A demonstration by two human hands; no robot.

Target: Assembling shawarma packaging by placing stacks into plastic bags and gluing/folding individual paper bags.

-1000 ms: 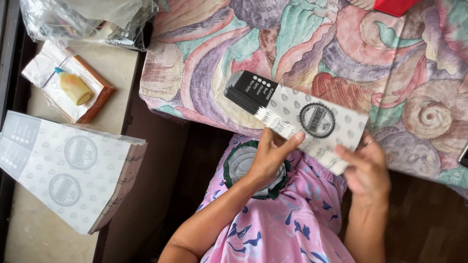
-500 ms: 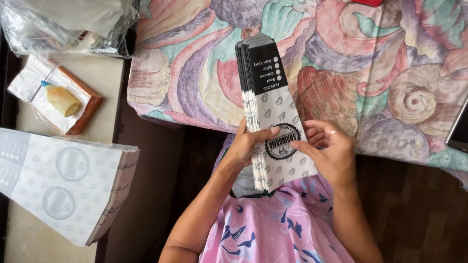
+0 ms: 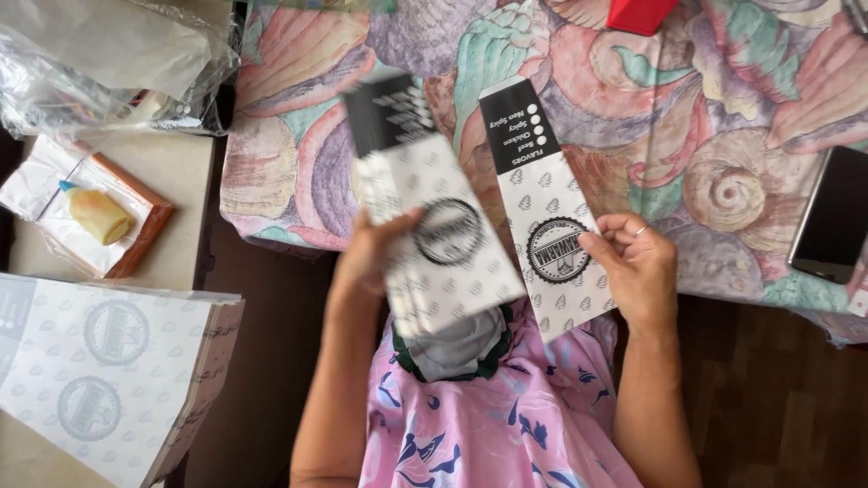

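Observation:
My left hand grips a bundle of flat white paper sleeves with a black top and a round black stamp; the bundle is blurred. My right hand holds a single paper sleeve of the same kind by its lower end, its black top lying on the shell-patterned tablecloth. The two sleeves are side by side, slightly apart. My pink patterned lap shows below them.
A tall stack of the same sleeves lies on a beige side table at the left, with a glue bottle on a small tray and clear plastic bags behind. A dark phone rests at the right, a red box at the top.
The single pack held upright by both hands has split: my left hand carries the bundle leftward while my right hand keeps one sleeve at the right.

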